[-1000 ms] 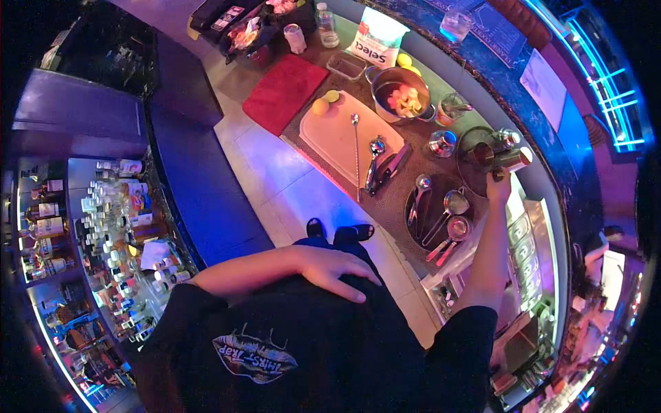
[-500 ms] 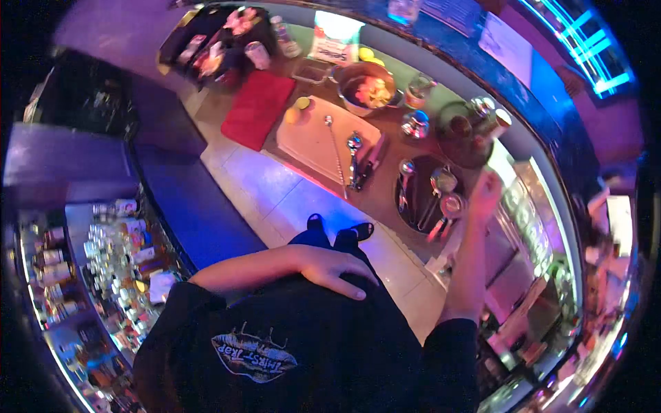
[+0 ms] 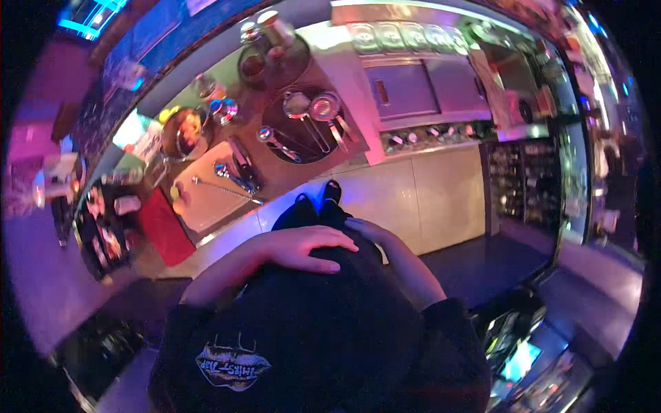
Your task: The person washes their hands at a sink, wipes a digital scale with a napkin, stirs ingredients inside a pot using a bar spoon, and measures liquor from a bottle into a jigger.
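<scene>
My left hand point(image 3: 306, 249) lies flat against the front of my black shirt point(image 3: 323, 323), thumb apart from the fingers, with nothing in it. Close beside it, my right hand point(image 3: 368, 232) rests at my waist, its fingers stretched out and holding nothing visible. Ahead on the counter, a round dark mat point(image 3: 292, 138) carries a strainer point(image 3: 297, 104), a second strainer point(image 3: 324, 107) with a perforated face, and a metal tool point(image 3: 267, 135). A pale cutting board point(image 3: 213, 196) to the left holds a long twisted bar spoon point(image 3: 227, 189) and another metal tool point(image 3: 231, 173).
A red cloth point(image 3: 165, 227) lies left of the board. Behind the board stands a bowl point(image 3: 184, 131) with fruit-like pieces. A round tray point(image 3: 292, 65) holds a tin and glasses. Sliding-lid cabinets point(image 3: 406, 89) and bottle shelves point(image 3: 523, 179) stand to the right.
My right hand has come back from beside the counter tools to my waist. The view has swung right, so the counter appears further left. My left hand stays against my shirt.
</scene>
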### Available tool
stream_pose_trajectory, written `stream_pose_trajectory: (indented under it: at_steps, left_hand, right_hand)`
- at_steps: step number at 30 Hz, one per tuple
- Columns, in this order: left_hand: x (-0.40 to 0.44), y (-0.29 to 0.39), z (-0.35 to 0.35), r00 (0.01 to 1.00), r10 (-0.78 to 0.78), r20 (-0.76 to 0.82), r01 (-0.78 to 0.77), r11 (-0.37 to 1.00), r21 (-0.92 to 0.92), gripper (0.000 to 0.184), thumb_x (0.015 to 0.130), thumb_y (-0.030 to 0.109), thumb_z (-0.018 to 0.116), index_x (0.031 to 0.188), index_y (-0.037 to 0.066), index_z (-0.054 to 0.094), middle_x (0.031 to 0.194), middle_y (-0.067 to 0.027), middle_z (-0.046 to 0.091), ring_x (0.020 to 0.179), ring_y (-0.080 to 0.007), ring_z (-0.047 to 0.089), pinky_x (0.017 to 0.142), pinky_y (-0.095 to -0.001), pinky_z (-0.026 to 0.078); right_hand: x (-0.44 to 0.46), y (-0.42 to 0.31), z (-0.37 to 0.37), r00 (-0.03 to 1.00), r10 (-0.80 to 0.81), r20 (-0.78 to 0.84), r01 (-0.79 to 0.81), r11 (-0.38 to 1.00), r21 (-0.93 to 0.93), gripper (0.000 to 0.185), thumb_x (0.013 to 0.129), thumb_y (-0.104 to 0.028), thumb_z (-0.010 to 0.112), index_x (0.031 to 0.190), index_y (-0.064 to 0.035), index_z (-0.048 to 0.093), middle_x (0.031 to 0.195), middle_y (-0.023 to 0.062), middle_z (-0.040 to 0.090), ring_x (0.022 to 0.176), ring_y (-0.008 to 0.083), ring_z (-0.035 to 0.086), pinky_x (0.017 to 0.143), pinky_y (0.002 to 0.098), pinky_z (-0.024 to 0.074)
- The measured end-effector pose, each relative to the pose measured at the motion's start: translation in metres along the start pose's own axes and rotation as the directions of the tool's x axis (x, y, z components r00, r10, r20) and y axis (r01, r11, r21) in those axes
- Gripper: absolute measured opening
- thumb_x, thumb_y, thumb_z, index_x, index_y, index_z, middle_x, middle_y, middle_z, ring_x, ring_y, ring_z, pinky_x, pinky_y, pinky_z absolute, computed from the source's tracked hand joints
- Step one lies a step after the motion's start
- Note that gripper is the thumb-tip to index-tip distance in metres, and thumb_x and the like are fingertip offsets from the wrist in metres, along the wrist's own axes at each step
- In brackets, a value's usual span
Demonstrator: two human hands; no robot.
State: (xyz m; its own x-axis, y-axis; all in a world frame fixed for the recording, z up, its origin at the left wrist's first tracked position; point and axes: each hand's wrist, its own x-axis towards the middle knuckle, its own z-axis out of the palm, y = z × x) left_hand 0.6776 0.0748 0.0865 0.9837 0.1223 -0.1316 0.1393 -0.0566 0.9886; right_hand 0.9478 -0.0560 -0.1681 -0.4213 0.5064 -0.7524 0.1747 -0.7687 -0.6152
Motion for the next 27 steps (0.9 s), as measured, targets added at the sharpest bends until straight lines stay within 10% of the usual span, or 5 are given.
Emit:
stream_pose_trajectory:
  at_steps: [3,13,18,25,27]
  left_hand:
    - [0.016,-0.001,-0.005,0.988,0.029,0.150,-0.036,0.998,0.047,0.055,0.109,0.038,0.066,0.154,0.008,0.057,0.154,-0.0129,0.060,0.139,-0.0310,0.056,0.122,-0.0429,0.040]
    - [0.081,-0.013,0.003,0.860,-0.028,0.509,0.006,0.999,0.045,0.039,0.110,0.033,0.063,0.133,0.004,0.072,0.136,-0.0134,0.073,0.123,-0.0289,0.067,0.111,-0.0415,0.050]
    - [0.135,-0.005,0.003,0.872,-0.130,0.471,-0.075,0.917,0.391,0.034,0.111,0.029,0.061,0.108,0.001,0.079,0.114,-0.0098,0.080,0.104,-0.0237,0.071,0.096,-0.0370,0.054]
    - [0.263,-0.054,0.000,0.990,-0.068,0.121,0.071,0.997,-0.019,0.039,0.111,0.032,0.062,0.091,0.003,0.078,0.089,-0.0047,0.079,0.073,-0.0148,0.063,0.071,-0.0321,0.051]
    - [0.312,-0.060,-0.015,0.937,-0.349,0.012,0.332,0.901,0.281,0.041,0.110,0.038,0.062,0.096,0.004,0.079,0.088,-0.0087,0.078,0.076,-0.0193,0.067,0.072,-0.0342,0.054]
  right_hand:
    - [0.035,0.101,-0.010,0.976,-0.196,-0.099,0.179,0.971,-0.157,0.066,0.111,-0.045,0.055,0.159,0.0011,0.054,0.164,0.0140,0.054,0.149,0.0256,0.050,0.126,0.0353,0.0358]
    - [-0.044,0.145,0.078,0.884,0.158,-0.441,0.235,0.665,0.709,0.064,0.113,-0.047,0.051,0.157,-0.0013,0.057,0.159,0.0119,0.059,0.141,0.0247,0.058,0.125,0.0374,0.0389]
    - [-0.047,0.200,0.093,0.754,0.040,-0.655,0.501,0.610,0.613,0.058,0.112,-0.043,0.053,0.155,-0.0049,0.058,0.147,0.0122,0.068,0.128,0.0232,0.065,0.112,0.0347,0.0484]
    - [-0.097,0.225,0.054,0.726,0.156,-0.670,0.544,0.465,0.698,0.064,0.111,-0.048,0.055,0.158,-0.0049,0.056,0.151,0.0103,0.065,0.131,0.0236,0.063,0.114,0.0340,0.0459]
    - [-0.114,0.241,0.029,0.721,0.157,-0.675,0.563,0.436,0.702,0.066,0.111,-0.050,0.055,0.159,-0.0053,0.056,0.152,0.0097,0.065,0.132,0.0240,0.062,0.115,0.0339,0.0448]
